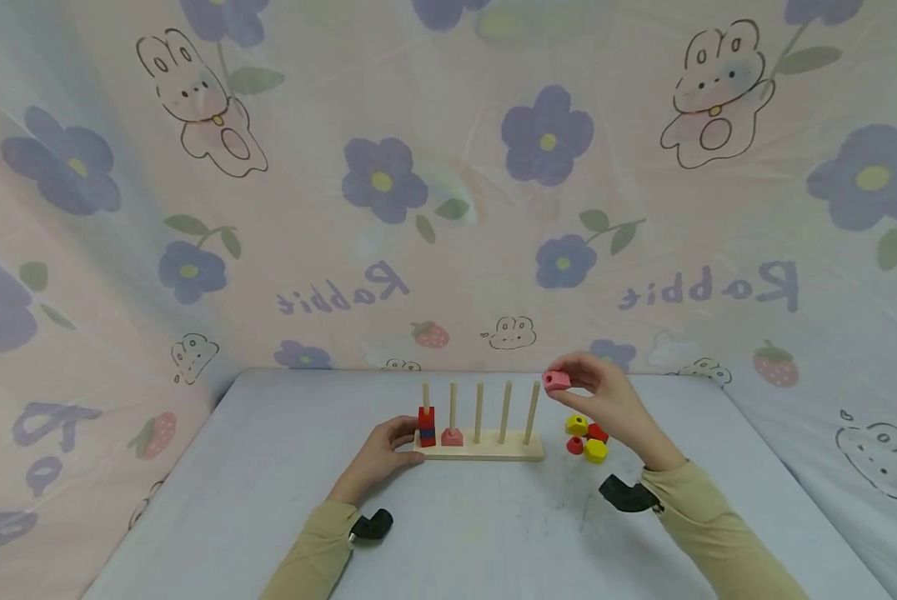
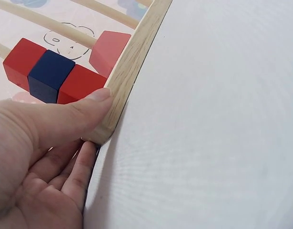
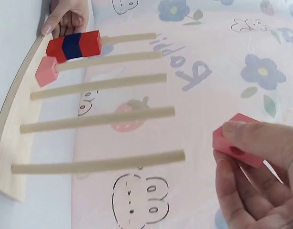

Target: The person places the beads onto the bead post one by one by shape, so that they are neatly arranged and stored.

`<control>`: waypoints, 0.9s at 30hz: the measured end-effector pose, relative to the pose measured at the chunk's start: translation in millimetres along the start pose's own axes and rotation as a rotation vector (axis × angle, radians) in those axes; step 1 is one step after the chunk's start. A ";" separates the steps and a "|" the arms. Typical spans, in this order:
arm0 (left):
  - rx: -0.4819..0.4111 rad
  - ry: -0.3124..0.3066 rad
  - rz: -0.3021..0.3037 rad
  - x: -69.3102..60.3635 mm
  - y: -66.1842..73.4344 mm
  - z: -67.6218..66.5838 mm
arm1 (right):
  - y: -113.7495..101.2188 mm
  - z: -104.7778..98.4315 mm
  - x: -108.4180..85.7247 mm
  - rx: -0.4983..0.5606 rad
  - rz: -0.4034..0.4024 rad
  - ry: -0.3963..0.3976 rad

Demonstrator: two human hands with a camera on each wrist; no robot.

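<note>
A wooden peg board [image 1: 486,452] with several upright pegs stands on the table. Its leftmost peg carries a red, a blue and a red block [image 2: 52,70] stacked up; one pink block [image 1: 452,437] sits at the foot of the second peg. My left hand [image 1: 381,454] grips the board's left end, thumb on the front edge and fingers behind. Raised beside the top of the rightmost peg, my right hand [image 1: 602,400] pinches a pink block [image 3: 237,143] with a hole through it, apart from the peg.
Right of the board lie loose blocks on the white table [image 1: 493,533]: two yellow blocks [image 1: 595,451] and two red blocks [image 1: 574,445]. A patterned cloth [image 1: 463,250] hangs behind the table. Black wrist straps [image 1: 628,493] are on both sleeves.
</note>
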State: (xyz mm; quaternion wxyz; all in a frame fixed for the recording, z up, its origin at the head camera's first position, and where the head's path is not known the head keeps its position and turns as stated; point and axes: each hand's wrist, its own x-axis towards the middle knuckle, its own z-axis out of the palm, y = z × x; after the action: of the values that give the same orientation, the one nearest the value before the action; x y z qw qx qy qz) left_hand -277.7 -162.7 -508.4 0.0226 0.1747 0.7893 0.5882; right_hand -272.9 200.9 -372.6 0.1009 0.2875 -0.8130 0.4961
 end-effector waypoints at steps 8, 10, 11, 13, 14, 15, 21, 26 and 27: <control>-0.021 -0.021 0.016 -7.3 21.6 -0.1 | -13.4 23.9 19.1 0.083 -0.033 -0.001; -0.024 -0.015 0.013 -7.8 22.3 0.0 | -14.5 32.7 23.0 0.117 -0.033 -0.009; -0.025 -0.013 0.011 -7.9 21.9 0.0 | -14.5 37.4 24.5 0.127 -0.031 -0.015; -0.027 -0.011 0.009 -7.3 20.2 0.1 | -13.3 47.0 26.4 0.151 -0.023 -0.031; -0.027 -0.012 0.008 -7.1 19.6 0.1 | -12.6 51.9 27.0 0.158 -0.022 -0.037; -0.028 -0.015 0.009 -7.3 20.1 0.2 | -16.6 56.3 26.8 0.168 -0.013 -0.041; -0.024 -0.015 0.012 -1.2 4.4 -0.1 | -47.1 77.6 26.4 0.185 -0.008 -0.049; -0.019 -0.006 0.011 3.7 -10.5 -0.8 | -51.1 91.6 30.7 0.158 -0.058 -0.033; -0.014 -0.009 0.010 3.7 -10.7 -0.9 | -47.8 94.9 32.0 0.150 -0.069 -0.025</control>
State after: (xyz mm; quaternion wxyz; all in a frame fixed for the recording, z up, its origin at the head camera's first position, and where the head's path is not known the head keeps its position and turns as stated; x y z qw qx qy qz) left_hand -284.1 -165.0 -517.5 0.0245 0.1812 0.7841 0.5930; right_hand -260.3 90.7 -368.7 0.0859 0.3283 -0.7644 0.5482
